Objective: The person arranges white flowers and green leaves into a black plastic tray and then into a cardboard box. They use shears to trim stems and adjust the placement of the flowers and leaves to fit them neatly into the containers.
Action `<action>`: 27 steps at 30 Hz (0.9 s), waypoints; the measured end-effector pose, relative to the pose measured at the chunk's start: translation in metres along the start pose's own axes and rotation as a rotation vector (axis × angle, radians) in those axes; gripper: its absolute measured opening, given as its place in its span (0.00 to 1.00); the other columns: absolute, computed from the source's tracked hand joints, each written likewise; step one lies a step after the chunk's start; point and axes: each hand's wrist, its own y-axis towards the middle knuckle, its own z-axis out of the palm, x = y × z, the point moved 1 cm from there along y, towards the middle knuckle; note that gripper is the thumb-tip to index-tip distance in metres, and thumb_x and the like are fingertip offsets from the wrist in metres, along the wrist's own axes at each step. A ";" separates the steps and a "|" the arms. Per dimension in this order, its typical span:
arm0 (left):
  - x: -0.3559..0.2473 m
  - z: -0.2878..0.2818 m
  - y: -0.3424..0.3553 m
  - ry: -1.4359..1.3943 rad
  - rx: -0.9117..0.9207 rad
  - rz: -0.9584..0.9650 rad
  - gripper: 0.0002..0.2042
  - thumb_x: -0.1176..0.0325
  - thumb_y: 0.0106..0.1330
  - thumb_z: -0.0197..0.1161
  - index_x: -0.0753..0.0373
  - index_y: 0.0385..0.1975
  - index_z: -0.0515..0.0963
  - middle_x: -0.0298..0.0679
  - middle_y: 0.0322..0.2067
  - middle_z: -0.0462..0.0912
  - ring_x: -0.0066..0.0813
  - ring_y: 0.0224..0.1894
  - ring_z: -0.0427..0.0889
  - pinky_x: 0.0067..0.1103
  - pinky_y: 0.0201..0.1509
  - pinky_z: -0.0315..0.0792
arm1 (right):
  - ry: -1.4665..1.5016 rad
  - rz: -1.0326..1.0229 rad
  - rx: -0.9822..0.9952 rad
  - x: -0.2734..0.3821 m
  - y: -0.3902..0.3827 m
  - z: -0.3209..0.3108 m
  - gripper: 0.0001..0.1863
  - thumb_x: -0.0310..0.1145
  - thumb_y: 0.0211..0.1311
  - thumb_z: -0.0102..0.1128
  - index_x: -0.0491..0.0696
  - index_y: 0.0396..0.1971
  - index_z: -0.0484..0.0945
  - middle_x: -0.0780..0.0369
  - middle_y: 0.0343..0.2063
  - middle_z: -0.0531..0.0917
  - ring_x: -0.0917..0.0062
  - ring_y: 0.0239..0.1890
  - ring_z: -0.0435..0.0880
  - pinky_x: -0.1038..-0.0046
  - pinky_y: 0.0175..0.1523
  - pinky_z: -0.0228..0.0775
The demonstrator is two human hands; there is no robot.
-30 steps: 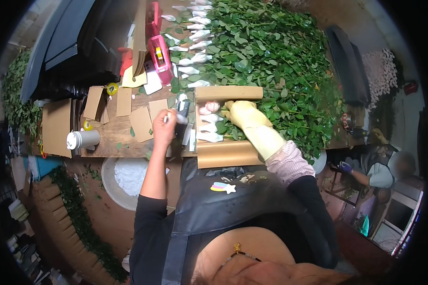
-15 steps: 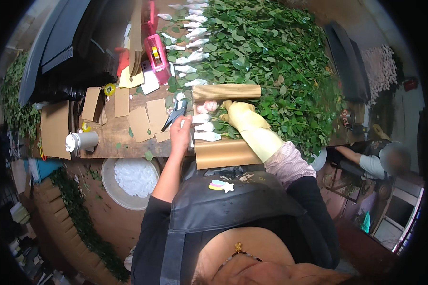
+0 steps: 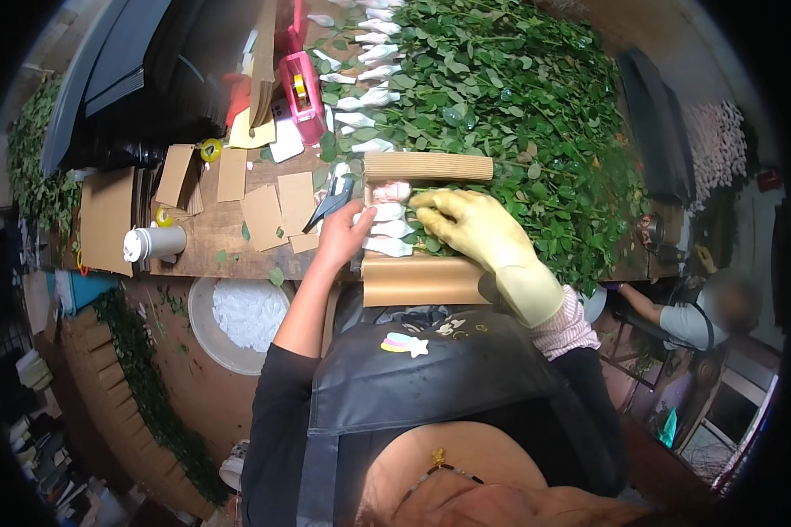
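Corrugated brown cardboard [image 3: 426, 167] lies on the table, its far and near sides curled up around a row of flowers. White netted flower heads [image 3: 391, 229] line its left side. Just beyond them are pink-white rose heads [image 3: 391, 191] without nets. At the left edge, my bare left hand [image 3: 346, 233] is closed, thumb beside the netted heads, on the cardboard's edge. A dark stapler-like tool [image 3: 332, 207] lies next to its fingers. My right hand [image 3: 470, 224], in a yellow rubber glove, reaches over the stems, fingers stretched toward the heads and apart.
Leafy rose stems [image 3: 501, 97] are heaped at the far right, netted heads leftward. A pink tape dispenser [image 3: 302, 97], cardboard pieces [image 3: 262, 211] and a grey cup [image 3: 160, 241] stand or lie left. A tub of white nets [image 3: 237, 325] is below. Another person [image 3: 690, 316] works at right.
My gloved right hand has drawn back from the far rose heads, its fingers now spread over the stems. My left hand has shifted slightly nearer the netted heads. The view has moved slightly.
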 end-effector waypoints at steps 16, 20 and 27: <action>0.010 -0.043 -0.009 -0.499 -0.552 0.124 0.11 0.68 0.70 0.62 0.60 0.25 0.72 0.29 0.23 0.74 0.17 0.25 0.71 0.20 0.29 0.67 | -0.815 -0.170 0.170 -0.060 0.028 0.081 0.13 0.38 0.70 0.53 0.55 0.51 0.80 0.65 0.40 0.85 0.69 0.39 0.88 0.63 0.36 0.80; -0.010 -0.028 -0.021 0.002 -0.097 0.001 0.18 0.56 0.63 0.72 0.62 0.27 0.72 0.35 0.19 0.75 0.22 0.23 0.74 0.25 0.30 0.70 | -0.466 -0.216 0.082 -0.035 0.012 0.047 0.18 0.42 0.67 0.58 0.50 0.52 0.78 0.60 0.34 0.88 0.67 0.39 0.90 0.62 0.37 0.79; -0.007 0.001 -0.012 -0.157 0.202 -0.148 0.16 0.55 0.67 0.68 0.62 0.28 0.78 0.29 0.22 0.77 0.18 0.26 0.71 0.20 0.32 0.67 | -0.558 0.110 0.390 -0.047 0.038 0.081 0.16 0.40 0.70 0.56 0.51 0.52 0.79 0.53 0.37 0.87 0.60 0.41 0.88 0.59 0.46 0.78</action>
